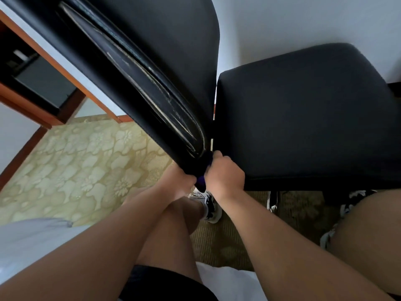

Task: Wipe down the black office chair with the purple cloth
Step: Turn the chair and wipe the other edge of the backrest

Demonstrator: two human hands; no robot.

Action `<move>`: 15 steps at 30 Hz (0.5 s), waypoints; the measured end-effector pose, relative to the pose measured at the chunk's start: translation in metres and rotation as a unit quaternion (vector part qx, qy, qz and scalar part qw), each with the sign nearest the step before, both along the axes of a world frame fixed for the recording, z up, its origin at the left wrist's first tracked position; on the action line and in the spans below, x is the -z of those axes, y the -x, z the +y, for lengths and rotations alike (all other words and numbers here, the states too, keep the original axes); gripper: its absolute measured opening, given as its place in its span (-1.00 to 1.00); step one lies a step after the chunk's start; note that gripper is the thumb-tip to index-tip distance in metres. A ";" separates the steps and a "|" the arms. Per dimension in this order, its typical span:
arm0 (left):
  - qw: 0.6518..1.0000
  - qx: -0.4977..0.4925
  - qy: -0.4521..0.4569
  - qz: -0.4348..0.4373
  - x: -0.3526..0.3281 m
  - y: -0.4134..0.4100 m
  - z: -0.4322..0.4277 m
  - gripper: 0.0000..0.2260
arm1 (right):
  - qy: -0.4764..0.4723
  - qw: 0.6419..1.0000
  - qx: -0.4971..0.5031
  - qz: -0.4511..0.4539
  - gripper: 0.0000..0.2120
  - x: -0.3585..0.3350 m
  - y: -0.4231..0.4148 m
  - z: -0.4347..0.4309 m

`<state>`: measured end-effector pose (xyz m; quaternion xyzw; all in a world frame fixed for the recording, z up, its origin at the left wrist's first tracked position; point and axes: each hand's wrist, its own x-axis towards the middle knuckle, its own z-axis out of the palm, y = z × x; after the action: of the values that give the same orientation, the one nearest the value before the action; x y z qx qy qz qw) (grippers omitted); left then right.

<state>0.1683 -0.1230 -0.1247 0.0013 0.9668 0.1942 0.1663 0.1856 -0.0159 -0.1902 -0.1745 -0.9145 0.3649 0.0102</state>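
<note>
Right hand (224, 175) clamped round the purple cloth (201, 184) at the near end of the chair back (141, 61); left hand (179, 183) grips that end just left of it. The back's long axis runs away far-left, the likely stroke direction; seat (303, 118) lies right

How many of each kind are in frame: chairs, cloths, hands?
black office chair: 1
purple cloth: 1
hands: 2 (left hand, right hand)
Total: 4
</note>
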 end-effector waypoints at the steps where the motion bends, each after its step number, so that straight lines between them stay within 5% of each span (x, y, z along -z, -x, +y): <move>1: 1.000 -0.011 -0.001 0.001 0.001 0.002 -0.001 -0.78 | 0.018 1.000 0.014 0.008 -0.72 0.000 0.000 0.004; 7: 1.000 -0.022 0.020 -0.001 0.006 0.007 -0.002 -0.94 | 0.114 0.985 0.107 0.071 -0.29 -0.008 0.004 0.031; 11: 1.000 -0.016 0.024 -0.002 0.006 0.005 -0.003 -0.90 | 0.262 0.963 0.012 0.059 -0.45 -0.005 0.011 0.018; 15: 1.000 -0.007 0.011 -0.005 0.009 0.007 -0.005 -0.95 | 0.281 0.956 -0.081 0.004 -0.27 0.002 0.016 0.023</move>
<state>0.1615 -0.1279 -0.1333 -0.0087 0.9679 0.1848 0.1700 0.1694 0.0068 -0.1919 -0.0939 -0.7859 0.6076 -0.0657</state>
